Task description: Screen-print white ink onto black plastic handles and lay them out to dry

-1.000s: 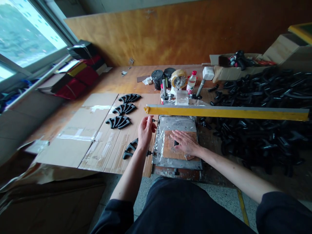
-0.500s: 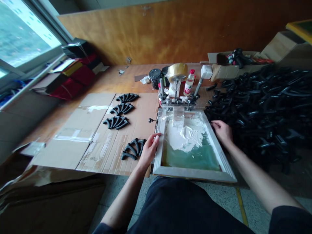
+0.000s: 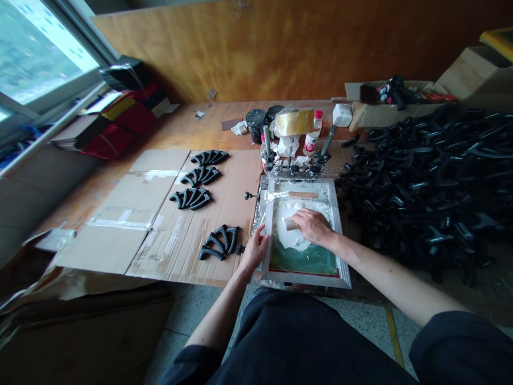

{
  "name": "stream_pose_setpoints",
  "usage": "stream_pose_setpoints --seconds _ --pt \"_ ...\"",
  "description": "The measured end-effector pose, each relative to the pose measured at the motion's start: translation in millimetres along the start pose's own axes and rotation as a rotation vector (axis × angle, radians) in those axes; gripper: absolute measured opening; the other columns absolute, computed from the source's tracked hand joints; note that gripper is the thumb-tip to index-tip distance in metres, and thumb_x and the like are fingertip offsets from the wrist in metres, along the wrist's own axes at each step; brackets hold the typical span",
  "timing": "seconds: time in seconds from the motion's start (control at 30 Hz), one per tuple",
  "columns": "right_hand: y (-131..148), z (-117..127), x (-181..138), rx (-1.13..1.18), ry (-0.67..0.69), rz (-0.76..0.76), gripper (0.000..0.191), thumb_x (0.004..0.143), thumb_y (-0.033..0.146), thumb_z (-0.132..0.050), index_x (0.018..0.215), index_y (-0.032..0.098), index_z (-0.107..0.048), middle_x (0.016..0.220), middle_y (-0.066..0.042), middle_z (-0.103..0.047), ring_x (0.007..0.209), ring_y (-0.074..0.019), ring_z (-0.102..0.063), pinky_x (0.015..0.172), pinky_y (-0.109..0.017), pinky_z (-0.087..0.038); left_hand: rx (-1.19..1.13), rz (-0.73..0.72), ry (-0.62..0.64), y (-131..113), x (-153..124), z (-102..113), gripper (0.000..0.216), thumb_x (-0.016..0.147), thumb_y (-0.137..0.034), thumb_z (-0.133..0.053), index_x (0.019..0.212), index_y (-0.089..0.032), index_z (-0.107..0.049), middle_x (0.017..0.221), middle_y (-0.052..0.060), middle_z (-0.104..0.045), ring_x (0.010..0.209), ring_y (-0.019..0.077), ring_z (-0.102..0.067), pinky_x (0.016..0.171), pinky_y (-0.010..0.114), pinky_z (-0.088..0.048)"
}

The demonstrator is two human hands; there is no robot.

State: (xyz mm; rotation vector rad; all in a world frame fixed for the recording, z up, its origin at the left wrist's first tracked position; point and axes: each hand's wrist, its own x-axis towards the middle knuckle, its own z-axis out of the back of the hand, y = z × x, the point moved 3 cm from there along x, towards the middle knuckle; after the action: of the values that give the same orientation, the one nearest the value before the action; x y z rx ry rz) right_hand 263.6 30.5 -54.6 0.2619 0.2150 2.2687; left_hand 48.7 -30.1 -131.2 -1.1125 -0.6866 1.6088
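- Sitting over the white paste (image 3: 296, 244) inside the frame (image 3: 344, 254), the pale scraper (image 3: 290, 223) shows near the middle of the green mesh (image 3: 304, 263); from my remote seat, I cannot tell whether its edge touches.
- I judge the scraper light and stiff, likely slippery wherever paste coats it; best held by its upper edge, clear of the wet.
- The mesh looks taut and easily torn, I would say, so I favour light pressure; the frame seems rigid, best taken by its sides.
- My right hand (image 3: 315, 227) is closed on the scraper, fingers bent about its right end.
- My left hand (image 3: 255, 248) holds nothing visible; its fingers, partly spread and gently curved, rest at the frame's left side, seemingly touching.
- Beyond, black parts (image 3: 195, 199) lie fanned in four clusters on cardboard (image 3: 120, 251) to the left; a pile (image 3: 433, 176) of them spreads at right.
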Motion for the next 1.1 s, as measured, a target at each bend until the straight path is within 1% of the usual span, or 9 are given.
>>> stream_pose_setpoints --seconds 0.1,0.17,0.33,0.47,0.6,0.77,0.9,1.0,1.1 --pt "8 7 -25 0.046 0.049 0.236 0.026 0.079 0.001 -0.050 0.089 0.018 -0.066 0.086 -0.006 -0.067 0.084 -0.0198 -0.058 0.073 -0.030 -0.041 -0.009 0.005 0.002 0 -1 0 0.057 0.088 -0.047 -0.051 0.139 -0.023 -0.048 0.082 0.001 -0.063 0.073 0.0157 -0.058 0.064 0.025 -0.040" --pt "7 14 -28 0.089 0.101 0.295 0.023 0.078 0.003 -0.053 0.084 0.020 -0.066 0.082 -0.003 -0.066 0.080 -0.0185 -0.058 0.070 -0.029 -0.041 -0.019 0.008 -0.001 -1 -1 1 0.057 0.087 -0.047 -0.051 0.139 -0.022 -0.049 0.082 0.001 -0.064 0.072 0.0154 -0.058 0.063 0.025 -0.040" --pt "6 8 -22 0.060 -0.004 0.127 0.025 0.079 0.005 -0.054 0.092 0.021 -0.068 0.088 -0.003 -0.069 0.084 -0.0193 -0.061 0.068 -0.028 -0.043 -0.023 0.024 -0.006 -5 -2 3 0.057 0.086 -0.047 -0.053 0.137 -0.023 -0.051 0.076 0.000 -0.062 0.066 0.0135 -0.055 0.058 0.023 -0.038" --pt "18 -7 -42 0.067 -0.042 0.171 0.030 0.083 0.007 -0.053 0.105 0.019 -0.068 0.099 -0.007 -0.070 0.085 -0.0198 -0.063 0.071 -0.030 -0.046 -0.053 0.026 -0.023 -7 -4 4 0.057 0.084 -0.047 -0.055 0.135 -0.022 -0.053 0.074 -0.001 -0.060 0.061 0.0117 -0.052 0.055 0.022 -0.036" --pt "10 10 -22 0.144 -0.072 0.005 0.022 0.089 0.026 -0.060 0.110 0.026 -0.067 0.096 -0.002 -0.071 0.081 -0.0181 -0.066 0.070 -0.028 -0.049 -0.091 0.015 0.017 -16 -7 8 0.058 0.085 -0.048 -0.056 0.137 -0.022 -0.051 0.068 -0.003 -0.055 0.057 0.0097 -0.046 0.052 0.020 -0.034" --pt "-34 63 38 0.095 -0.208 -0.247 0.054 0.087 0.037 -0.063 0.139 0.033 -0.049 0.109 -0.003 -0.070 0.086 -0.0210 -0.066 0.072 -0.031 -0.050 -0.283 0.005 0.085 -57 -20 31 0.064 0.085 -0.057 -0.055 0.138 -0.021 -0.050 0.062 -0.005 -0.048 0.048 0.0078 -0.039 0.045 0.019 -0.030" --pt "-113 95 21 0.216 -0.404 -0.478 0.048 0.093 0.043 -0.050 0.136 0.023 -0.051 0.096 -0.006 -0.071 0.079 -0.0194 -0.065 0.072 -0.032 -0.050 -0.489 -0.061 0.048 -111 -22 51 0.061 0.088 -0.067 -0.040 0.116 -0.018 -0.065 0.070 0.002 -0.060 0.054 0.0108 -0.051 0.047 0.021 -0.039" --pt "-164 81 -21 0.333 -0.510 -0.734 0.040 0.095 0.038 -0.041 0.121 0.013 -0.059 0.095 -0.013 -0.071 0.080 -0.0193 -0.065 0.071 -0.031 -0.049 -0.635 -0.246 -0.034 -152 -9 61 0.056 0.090 -0.064 -0.040 0.109 -0.018 -0.065 0.094 0.007 -0.068 0.073 0.0140 -0.062 0.058 0.022 -0.048" --pt "-160 34 -49 0.395 -0.408 -0.791 0.036 0.093 0.042 -0.044 0.100 0.013 -0.064 0.088 -0.014 -0.070 0.076 -0.0200 -0.064 0.068 -0.031 -0.048 -0.683 -0.349 -0.080 -180 7 62 0.051 0.091 -0.059 -0.043 0.109 -0.016 -0.063 0.099 0.008 -0.068 0.085 0.0156 -0.064 0.064 0.023 -0.051"
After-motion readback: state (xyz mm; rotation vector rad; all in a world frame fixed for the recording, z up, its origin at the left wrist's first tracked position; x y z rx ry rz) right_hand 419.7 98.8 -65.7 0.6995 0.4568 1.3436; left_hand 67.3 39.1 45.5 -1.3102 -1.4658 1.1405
